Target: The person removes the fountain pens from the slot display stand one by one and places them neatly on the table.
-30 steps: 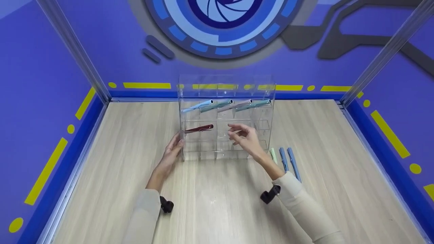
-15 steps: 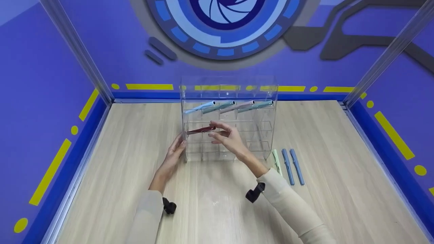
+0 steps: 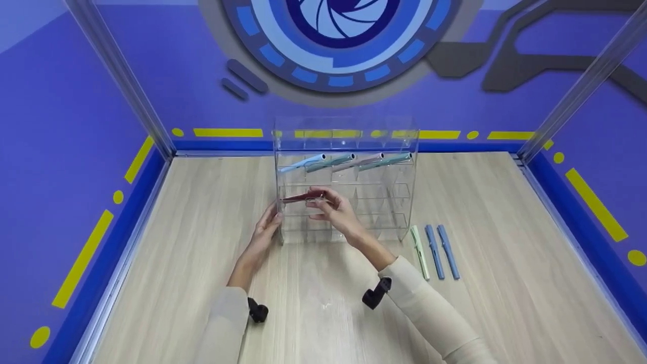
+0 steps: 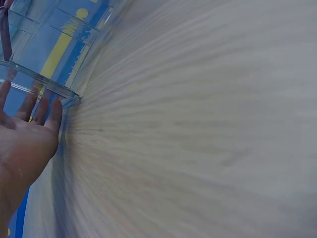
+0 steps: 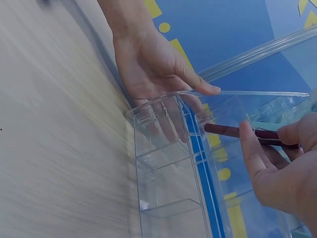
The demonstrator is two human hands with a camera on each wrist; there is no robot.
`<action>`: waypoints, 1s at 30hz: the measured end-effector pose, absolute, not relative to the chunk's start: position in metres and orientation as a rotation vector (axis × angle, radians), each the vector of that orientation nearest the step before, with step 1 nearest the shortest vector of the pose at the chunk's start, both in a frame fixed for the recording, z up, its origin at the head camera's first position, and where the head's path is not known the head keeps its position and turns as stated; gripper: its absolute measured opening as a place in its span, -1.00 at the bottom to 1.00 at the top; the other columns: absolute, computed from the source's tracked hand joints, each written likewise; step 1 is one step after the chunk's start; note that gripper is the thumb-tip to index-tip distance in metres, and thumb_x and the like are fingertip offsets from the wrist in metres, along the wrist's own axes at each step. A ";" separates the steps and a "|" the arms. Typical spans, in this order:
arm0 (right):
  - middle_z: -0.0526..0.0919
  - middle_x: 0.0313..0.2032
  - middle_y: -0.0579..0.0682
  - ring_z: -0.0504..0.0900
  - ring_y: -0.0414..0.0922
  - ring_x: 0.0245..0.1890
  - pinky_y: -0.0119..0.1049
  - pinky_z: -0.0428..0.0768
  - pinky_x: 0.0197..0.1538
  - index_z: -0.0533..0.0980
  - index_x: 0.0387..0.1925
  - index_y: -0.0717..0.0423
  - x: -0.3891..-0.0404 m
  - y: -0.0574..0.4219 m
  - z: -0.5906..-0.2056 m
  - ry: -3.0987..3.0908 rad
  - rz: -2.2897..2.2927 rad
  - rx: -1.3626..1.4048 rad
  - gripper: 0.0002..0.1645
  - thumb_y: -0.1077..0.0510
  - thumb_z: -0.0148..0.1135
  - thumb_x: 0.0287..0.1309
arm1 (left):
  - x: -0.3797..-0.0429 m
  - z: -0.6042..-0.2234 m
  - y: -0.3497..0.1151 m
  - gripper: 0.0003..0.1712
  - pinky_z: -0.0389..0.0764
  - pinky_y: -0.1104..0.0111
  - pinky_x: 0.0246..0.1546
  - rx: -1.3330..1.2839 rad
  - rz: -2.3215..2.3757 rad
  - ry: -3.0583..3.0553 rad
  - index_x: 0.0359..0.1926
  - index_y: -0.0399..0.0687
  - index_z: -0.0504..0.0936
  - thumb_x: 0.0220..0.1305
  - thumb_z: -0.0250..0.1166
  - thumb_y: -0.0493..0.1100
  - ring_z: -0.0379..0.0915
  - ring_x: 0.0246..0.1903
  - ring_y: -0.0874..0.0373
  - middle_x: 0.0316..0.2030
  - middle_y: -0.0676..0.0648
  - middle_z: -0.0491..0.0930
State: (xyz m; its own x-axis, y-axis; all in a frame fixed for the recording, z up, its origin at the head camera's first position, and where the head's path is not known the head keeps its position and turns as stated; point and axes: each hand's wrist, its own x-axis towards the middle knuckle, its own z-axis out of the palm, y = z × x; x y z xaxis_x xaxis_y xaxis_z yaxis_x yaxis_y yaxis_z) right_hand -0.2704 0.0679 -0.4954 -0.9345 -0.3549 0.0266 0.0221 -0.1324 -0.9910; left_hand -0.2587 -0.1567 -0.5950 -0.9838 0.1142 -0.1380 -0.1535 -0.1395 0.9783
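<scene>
A clear acrylic display rack (image 3: pixel 349 234) stands on the table. My right hand (image 3: pixel 339 212) is at its middle tier, pinching a dark red pen (image 5: pixel 225 130) between thumb and fingers near its clip end. The pen's other end points left, toward the rack's left side. My left hand (image 3: pixel 263 230) rests against the rack's left side with fairly straight fingers, as the left wrist view also shows; its thumb lies at the front edge. On the tier above lie a light blue pen (image 3: pixel 302 163), a pinkish pen (image 3: pixel 360 162) and two teal pens (image 3: pixel 331 163).
A pale green pen (image 3: pixel 420 253) and two blue pens (image 3: pixel 435 252) lie side by side on the wooden table (image 3: pixel 510 283), right of the rack. Blue printed panels (image 3: pixel 121 60) enclose the table at the back and both sides.
My right hand has moved left from the middle of the rack to the dark red pen and taken hold of it. The left hand stays at the rack's side.
</scene>
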 end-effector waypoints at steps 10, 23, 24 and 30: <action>0.53 0.22 0.34 0.70 -0.07 0.07 -0.15 0.76 0.10 0.38 0.33 0.40 -0.267 0.074 -0.493 1.895 -2.210 -0.360 -0.56 0.40 -0.02 0.49 | -0.258 -0.595 -0.156 -0.25 -0.14 0.00 0.66 -0.026 2.245 1.913 0.65 0.10 -0.04 0.62 0.01 0.09 -0.30 0.65 -0.05 0.65 -0.09 -0.13; 0.69 0.04 0.13 0.71 -0.16 -0.05 -0.33 0.78 -0.07 0.44 0.26 0.42 -0.263 0.093 -0.488 1.960 -2.339 -0.322 -0.58 0.39 0.12 0.42 | -0.259 -0.595 -0.155 -0.23 -0.12 0.02 0.66 -0.028 2.240 1.903 0.65 0.08 -0.05 0.61 0.04 0.08 -0.31 0.65 -0.05 0.65 -0.10 -0.14; 0.71 0.02 0.12 0.71 -0.18 -0.07 -0.33 0.78 -0.07 0.44 0.25 0.43 -0.263 0.094 -0.487 1.959 -2.350 -0.311 -0.58 0.40 0.12 0.41 | -0.259 -0.595 -0.156 -0.24 -0.11 0.02 0.66 -0.030 2.238 1.905 0.65 0.08 -0.05 0.61 0.03 0.08 -0.31 0.65 -0.05 0.65 -0.10 -0.14; 0.71 -0.02 0.01 0.69 -0.16 -0.06 -0.33 0.78 -0.06 0.46 0.24 0.43 -0.261 0.098 -0.481 1.952 -2.427 -0.283 -0.59 0.43 0.12 0.40 | -0.259 -0.594 -0.157 -0.19 -0.09 0.04 0.66 -0.041 2.223 1.903 0.65 0.09 -0.08 0.59 0.05 0.13 -0.31 0.65 -0.06 0.66 -0.10 -0.17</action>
